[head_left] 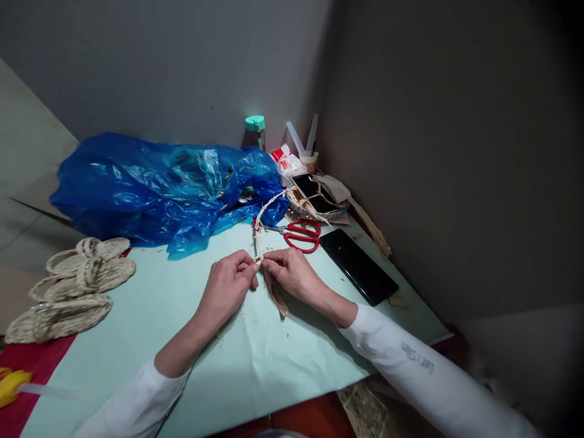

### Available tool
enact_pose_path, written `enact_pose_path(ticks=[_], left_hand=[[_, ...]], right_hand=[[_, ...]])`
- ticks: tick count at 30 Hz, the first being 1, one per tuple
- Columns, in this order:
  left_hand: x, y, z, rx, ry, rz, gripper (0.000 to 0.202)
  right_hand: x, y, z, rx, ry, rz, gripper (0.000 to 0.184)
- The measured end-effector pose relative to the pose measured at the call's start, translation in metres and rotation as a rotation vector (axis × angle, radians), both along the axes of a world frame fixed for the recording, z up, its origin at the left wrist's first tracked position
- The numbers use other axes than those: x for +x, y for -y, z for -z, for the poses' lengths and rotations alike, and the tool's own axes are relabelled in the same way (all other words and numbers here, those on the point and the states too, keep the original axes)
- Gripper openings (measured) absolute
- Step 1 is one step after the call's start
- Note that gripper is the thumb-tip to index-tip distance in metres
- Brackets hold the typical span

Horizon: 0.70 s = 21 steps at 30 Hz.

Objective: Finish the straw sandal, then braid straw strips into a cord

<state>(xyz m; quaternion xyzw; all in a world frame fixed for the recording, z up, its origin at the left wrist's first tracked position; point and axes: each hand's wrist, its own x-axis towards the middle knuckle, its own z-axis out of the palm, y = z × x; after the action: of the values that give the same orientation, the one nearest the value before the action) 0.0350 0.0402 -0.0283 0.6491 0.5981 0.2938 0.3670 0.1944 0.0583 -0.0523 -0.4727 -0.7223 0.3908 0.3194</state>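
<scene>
My left hand (229, 285) and my right hand (292, 274) meet over the pale green sheet (255, 365), fingertips pinched together on a braided straw cord (261, 225). The cord runs from my fingers up toward the blue plastic bag (159, 188). Loose flat straw ends (277, 299) hang below my right hand onto the sheet. Both hands are closed on the straw. White sleeves cover both forearms.
Red-handled scissors (302, 235) and a black phone (358, 266) lie just beyond my right hand. Woven straw sandals (73, 286) are stacked at the left. A bottle with a teal cap (255, 129), a second phone (312, 191) and straw scraps crowd the back corner by the walls.
</scene>
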Motion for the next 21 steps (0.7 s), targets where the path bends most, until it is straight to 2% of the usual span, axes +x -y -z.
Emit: enact_pose_path(ticks=[3,7,11,15,17,19,21], left_hand=[[0.005,0.005,-0.002,0.062,-0.072,-0.026,0.019],[0.015,0.015,0.005,0.264,-0.339,-0.057,0.017],[0.023,0.026,0.011,0.368,-0.471,-0.007,0.019],[0.024,0.030,0.006,0.390,-0.363,0.118,0.025],[0.018,0.026,0.001,0.429,-0.282,0.036,0.028],[0.010,0.016,-0.003,0.417,-0.165,-0.112,0.025],[0.004,0.006,-0.003,0.257,0.068,-0.155,0.010]], right_hand=[[-0.001,0.001,-0.002,-0.065,-0.072,-0.011,0.030],[-0.001,0.002,-0.005,-0.150,-0.189,-0.045,0.026],[0.000,0.002,-0.003,-0.234,-0.322,-0.069,0.027],[0.000,0.001,-0.004,-0.379,-0.509,-0.113,0.020],[0.000,0.002,-0.007,-0.403,-0.556,-0.104,0.020],[0.000,0.003,-0.010,-0.398,-0.557,-0.094,0.021],[0.000,0.005,-0.011,-0.401,-0.554,-0.111,0.021]])
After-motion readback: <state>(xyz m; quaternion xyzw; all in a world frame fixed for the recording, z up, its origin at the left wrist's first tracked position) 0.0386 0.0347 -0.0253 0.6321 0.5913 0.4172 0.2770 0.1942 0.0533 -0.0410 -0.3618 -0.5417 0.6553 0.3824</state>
